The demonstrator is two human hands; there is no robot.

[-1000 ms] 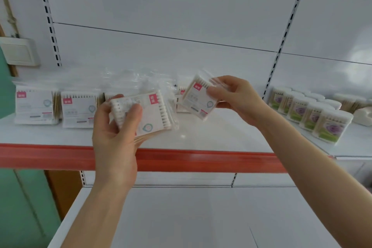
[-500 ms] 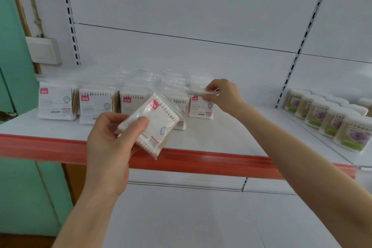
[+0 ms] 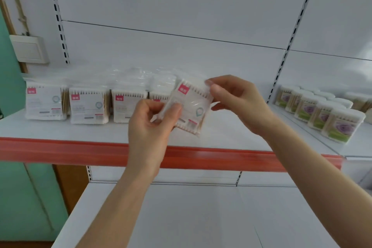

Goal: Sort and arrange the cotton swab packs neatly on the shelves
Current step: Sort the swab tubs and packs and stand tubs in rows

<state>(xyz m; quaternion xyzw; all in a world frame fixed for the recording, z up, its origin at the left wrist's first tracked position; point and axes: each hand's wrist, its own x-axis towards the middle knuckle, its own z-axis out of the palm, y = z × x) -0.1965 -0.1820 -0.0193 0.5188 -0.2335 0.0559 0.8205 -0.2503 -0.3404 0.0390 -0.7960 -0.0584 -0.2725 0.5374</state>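
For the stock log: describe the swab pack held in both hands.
The swab pack is a flat, clear plastic bag of wooden-stick swabs, white tips showing along its upper and lower edges. Its white label bears a pink square at the upper left and a teal round mark lower right. It hangs tilted before the shelf. The left hand grips its left edge; the right hand pinches its upper right corner.

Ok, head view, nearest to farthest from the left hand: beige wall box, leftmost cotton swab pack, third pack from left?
1. Third pack from left, beside the left hand.
2. Leftmost pack, shelf's left end.
3. Beige wall box, upper left.
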